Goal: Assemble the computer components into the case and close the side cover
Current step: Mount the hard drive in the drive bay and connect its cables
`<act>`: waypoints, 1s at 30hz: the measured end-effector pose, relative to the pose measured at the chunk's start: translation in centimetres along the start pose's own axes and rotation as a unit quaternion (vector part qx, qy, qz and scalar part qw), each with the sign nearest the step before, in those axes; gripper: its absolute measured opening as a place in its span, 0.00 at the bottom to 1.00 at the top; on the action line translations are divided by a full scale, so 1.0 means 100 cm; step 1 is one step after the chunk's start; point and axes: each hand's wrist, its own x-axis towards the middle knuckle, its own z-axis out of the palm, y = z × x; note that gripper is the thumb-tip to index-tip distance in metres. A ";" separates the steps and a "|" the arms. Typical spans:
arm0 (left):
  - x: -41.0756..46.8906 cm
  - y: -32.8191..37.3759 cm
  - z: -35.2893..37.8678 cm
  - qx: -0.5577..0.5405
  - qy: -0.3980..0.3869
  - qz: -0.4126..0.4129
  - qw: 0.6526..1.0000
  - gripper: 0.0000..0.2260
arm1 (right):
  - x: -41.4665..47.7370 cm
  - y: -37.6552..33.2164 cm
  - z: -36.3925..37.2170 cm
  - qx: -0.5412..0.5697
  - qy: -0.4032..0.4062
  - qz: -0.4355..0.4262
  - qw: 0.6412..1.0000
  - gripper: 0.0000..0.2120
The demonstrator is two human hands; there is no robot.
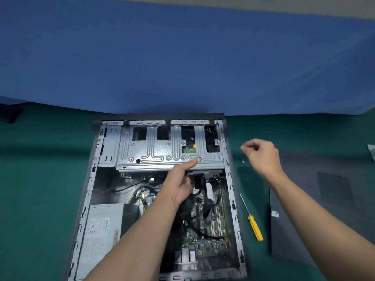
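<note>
Computer case point(90, 180) lies open on its side beneath our left hand point(180, 185), whose index finger stretches forward with its tip on a screw point(199, 159) of the drive cage point(154, 153), the other fingers loosely curled. Our right hand point(261, 155) hovers just right of the case with blurred, bunched fingertips, and we cannot tell whether they hold anything. A yellow screwdriver point(254, 226) lies between our forearms, and the side cover point(288, 230) lies under the right one.

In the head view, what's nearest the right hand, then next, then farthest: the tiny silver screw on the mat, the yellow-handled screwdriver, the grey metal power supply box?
1. Tiny silver screw, just left of the right hand.
2. Yellow-handled screwdriver, nearer the person.
3. Grey metal power supply box, far left.
</note>
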 end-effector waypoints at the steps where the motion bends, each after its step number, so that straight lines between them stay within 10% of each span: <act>1: 0.000 0.000 0.000 0.005 -0.002 0.003 1.000 0.09 | -0.005 0.020 -0.002 -0.028 -0.016 0.024 0.999 0.04; 9: 0.006 -0.001 -0.003 0.028 0.014 0.028 0.999 0.20 | -0.064 0.137 0.022 -0.263 -0.200 0.162 0.930 0.16; 15: 0.003 -0.004 0.003 0.029 0.021 0.040 0.999 0.21 | -0.082 0.153 0.037 -0.323 -0.170 0.113 0.924 0.13; 21: 0.004 -0.005 0.001 0.026 0.019 0.053 0.998 0.26 | -0.048 0.086 0.008 -0.065 -0.075 0.011 0.995 0.12; 30: 0.007 -0.003 -0.003 0.045 -0.032 0.043 0.998 0.35 | -0.014 -0.069 -0.039 0.058 -0.017 -0.172 0.983 0.06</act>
